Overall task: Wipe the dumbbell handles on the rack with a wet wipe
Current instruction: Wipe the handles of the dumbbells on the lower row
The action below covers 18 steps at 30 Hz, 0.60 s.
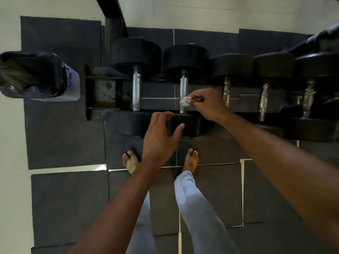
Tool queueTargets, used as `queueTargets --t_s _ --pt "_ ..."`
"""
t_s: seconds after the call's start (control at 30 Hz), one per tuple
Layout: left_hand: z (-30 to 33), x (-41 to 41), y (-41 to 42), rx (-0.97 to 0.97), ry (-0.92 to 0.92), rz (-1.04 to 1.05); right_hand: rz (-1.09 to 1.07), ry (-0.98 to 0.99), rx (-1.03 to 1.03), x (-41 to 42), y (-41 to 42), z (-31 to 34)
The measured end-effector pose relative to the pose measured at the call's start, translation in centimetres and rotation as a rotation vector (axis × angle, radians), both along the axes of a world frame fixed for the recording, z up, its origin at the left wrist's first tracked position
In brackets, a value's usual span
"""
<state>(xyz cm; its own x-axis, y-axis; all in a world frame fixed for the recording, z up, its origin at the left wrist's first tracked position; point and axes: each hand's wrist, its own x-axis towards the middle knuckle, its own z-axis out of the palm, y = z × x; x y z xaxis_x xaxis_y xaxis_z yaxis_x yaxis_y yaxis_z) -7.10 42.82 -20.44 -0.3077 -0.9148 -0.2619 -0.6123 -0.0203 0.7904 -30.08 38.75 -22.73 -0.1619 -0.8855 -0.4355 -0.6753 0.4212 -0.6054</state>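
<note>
Seen from above, the rack [95, 114] holds a row of black dumbbells running from about 10 o'clock across to 3 o'clock, each lying with its handle pointing toward the person.

The right hand [209, 104] reaches in from 4 o'clock, just right of centre. Its fingers [199, 99] are curled and pinch a small white wet wipe [184, 101], which is pressed against the lower part of the second dumbbell handle [184, 87], counting from the left. How far the wipe wraps round the bar is hard to tell, as the hand covers part of it.

The left hand [159, 136] comes up from 6 o'clock and sits over the near head of that same dumbbell [181, 125]. Its thumb and fingers are spread in a loose, relaxed arc around the edge of the black weight, grasping nothing firmly; whether the fingertips actually touch the rubber is not clear.

To the left, the first dumbbell handle [136, 88] is bare metal. To the right, three further handles [227, 92] lie beside the wiping hand, toward 3 o'clock.

At 9 o'clock a bin [73, 85] lined with a black bag stands on the floor beside the rack's end. Dark rubber floor tiles [64, 198] cover the floor under the rack, and the person's bare feet [191, 158] stand on them near the centre, below the left hand.
</note>
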Motion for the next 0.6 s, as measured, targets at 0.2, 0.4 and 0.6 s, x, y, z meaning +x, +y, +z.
queueTargets --t_s 0.2,0.4,0.6 --pt "-2.5 -2.3 0.5 0.07 -0.004 0.14 0.245 -0.044 0.067 -1.2 -1.2 -1.2" --pt "-2.6 -2.1 0.6 0.116 0.005 0.161 0.489 0.059 0.13 -1.1 -2.1 -0.9" --pt "-3.1 -2.1 0.6 0.114 0.032 0.164 0.648 0.261 0.102 0.4 -4.1 -0.7"
